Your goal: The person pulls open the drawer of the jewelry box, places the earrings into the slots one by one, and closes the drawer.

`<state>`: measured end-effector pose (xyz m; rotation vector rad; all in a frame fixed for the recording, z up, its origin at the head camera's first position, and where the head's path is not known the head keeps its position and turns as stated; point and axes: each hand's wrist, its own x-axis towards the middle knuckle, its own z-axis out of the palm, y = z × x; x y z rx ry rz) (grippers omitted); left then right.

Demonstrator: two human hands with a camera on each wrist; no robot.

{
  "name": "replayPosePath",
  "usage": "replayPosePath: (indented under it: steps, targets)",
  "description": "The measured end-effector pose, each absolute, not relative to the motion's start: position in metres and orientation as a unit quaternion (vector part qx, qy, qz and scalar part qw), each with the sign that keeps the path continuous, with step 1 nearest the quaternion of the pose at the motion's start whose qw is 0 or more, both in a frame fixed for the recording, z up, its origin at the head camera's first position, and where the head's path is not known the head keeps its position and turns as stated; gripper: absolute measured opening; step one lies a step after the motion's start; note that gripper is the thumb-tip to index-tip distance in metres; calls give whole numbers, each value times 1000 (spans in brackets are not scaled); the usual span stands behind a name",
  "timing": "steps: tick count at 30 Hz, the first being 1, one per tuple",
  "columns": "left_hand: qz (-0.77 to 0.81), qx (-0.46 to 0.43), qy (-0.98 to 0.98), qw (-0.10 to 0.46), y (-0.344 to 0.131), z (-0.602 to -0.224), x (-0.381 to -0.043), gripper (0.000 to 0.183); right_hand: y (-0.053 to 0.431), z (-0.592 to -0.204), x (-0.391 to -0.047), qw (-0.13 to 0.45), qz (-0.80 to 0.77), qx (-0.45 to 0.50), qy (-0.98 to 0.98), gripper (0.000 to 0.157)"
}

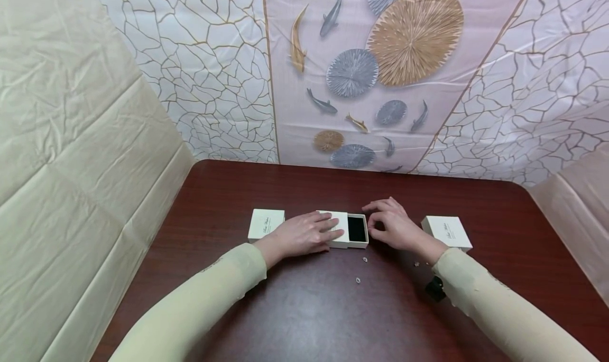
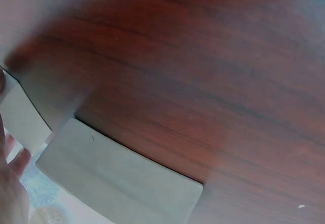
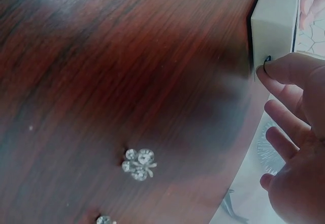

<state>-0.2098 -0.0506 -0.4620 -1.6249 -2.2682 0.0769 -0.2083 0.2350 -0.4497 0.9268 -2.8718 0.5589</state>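
My left hand [image 1: 306, 234] holds the sleeve of a small white drawer-style gift box [image 1: 340, 222], fingers spread over its top. The drawer [image 1: 367, 230] sticks out partway to the right and shows a black lining [image 1: 356, 229]. At the drawer's end is my right hand [image 1: 392, 224]. In the right wrist view its thumb and index finger pinch a small black pull ribbon [image 3: 267, 59] while the other fingers stay apart. In front of the box lie two small shiny pieces, one nearer [image 1: 358, 280] and one farther [image 1: 365, 259].
Two closed white boxes flank the hands, one at left [image 1: 266, 222] and one at right [image 1: 447, 231]. A clear-stone flower-shaped ornament [image 3: 138, 164] lies on the dark wooden table [image 1: 304, 309]. Beneath the right cuff is a black object [image 1: 435, 288]. Patterned cloth [image 1: 228, 87] hangs behind the table.
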Motion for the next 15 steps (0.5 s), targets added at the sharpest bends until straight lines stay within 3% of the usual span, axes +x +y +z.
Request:
replayPosePath:
  steps: [15]
  targets:
    - [22,-589,-787,179,-54,-466,-211,46,236,-450,-209,48,176,302,-936,23]
